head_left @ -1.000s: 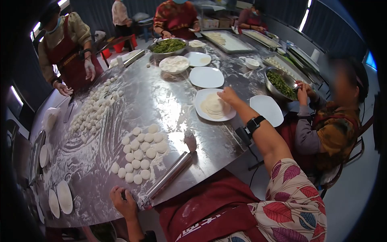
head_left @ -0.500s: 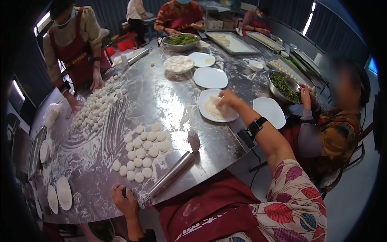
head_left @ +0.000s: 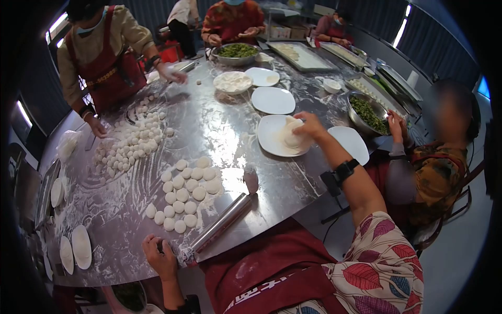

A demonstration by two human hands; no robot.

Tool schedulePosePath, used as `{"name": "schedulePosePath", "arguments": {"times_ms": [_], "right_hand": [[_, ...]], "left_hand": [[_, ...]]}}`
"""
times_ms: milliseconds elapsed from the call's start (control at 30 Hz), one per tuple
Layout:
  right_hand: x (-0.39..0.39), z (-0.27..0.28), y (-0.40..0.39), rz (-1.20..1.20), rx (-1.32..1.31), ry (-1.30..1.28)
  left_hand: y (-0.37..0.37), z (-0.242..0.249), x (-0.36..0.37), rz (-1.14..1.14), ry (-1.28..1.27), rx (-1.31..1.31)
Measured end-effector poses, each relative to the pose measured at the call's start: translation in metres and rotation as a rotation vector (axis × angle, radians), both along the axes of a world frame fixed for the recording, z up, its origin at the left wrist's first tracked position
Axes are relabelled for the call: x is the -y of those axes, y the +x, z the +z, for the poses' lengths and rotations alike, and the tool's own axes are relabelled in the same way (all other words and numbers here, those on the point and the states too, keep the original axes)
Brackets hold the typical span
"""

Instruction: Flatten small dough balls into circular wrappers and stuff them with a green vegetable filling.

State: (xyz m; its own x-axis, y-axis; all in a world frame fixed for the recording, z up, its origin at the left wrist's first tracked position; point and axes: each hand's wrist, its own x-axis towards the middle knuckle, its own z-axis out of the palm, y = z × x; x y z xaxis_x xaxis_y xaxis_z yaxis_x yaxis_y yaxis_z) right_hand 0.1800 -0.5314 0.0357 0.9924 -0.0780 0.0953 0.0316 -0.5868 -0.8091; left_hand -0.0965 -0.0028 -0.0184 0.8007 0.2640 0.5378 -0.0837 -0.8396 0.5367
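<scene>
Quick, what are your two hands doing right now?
Left hand: partly open, at the table edge, looks empty.
Right hand: fingers closed on thin dough over a plate.

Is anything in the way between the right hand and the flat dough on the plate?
No, nothing that I can see. The right hand comes over the side of the white plate, and its fingers are right on the flat dough.
</scene>
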Motion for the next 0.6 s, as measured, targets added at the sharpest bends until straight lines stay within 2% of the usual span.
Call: {"name": "schedulePosePath", "arguments": {"times_ms": [100, 233, 300, 333, 433, 467, 567, 600], "right_hand": [[0.040, 0.021, -0.026, -0.060, -0.001, 0.050], [0.119, 0.022, -0.062, -0.241, -0.007, 0.354], [0.159, 0.009, -0.077, -0.377, -0.007, 0.274], [0.169, 0.001, -0.087, -0.461, 0.065, 0.013], [0.198, -0.023, -0.096, -0.648, 0.120, -0.336], [0.201, -0.033, -0.100, -0.678, 0.223, -0.383], [0.176, -0.047, -0.118, -0.741, 0.372, -0.544], [0.146, -0.042, -0.129, -0.702, 0.442, -0.549]], "left_hand": [[0.000, -0.005, -0.003, 0.002, 0.045, 0.006], [0.000, -0.006, -0.001, 0.024, -0.001, -0.006], [0.000, -0.007, -0.002, 0.024, 0.011, 0.001], [0.000, -0.005, -0.001, 0.027, 0.012, -0.005], [0.001, -0.001, 0.003, 0.027, 0.025, -0.010], [0.001, -0.002, 0.002, 0.029, 0.033, -0.007], [0.000, -0.003, 0.002, 0.040, 0.030, -0.017], [0.000, -0.002, 0.002, 0.043, 0.023, -0.024]]}}
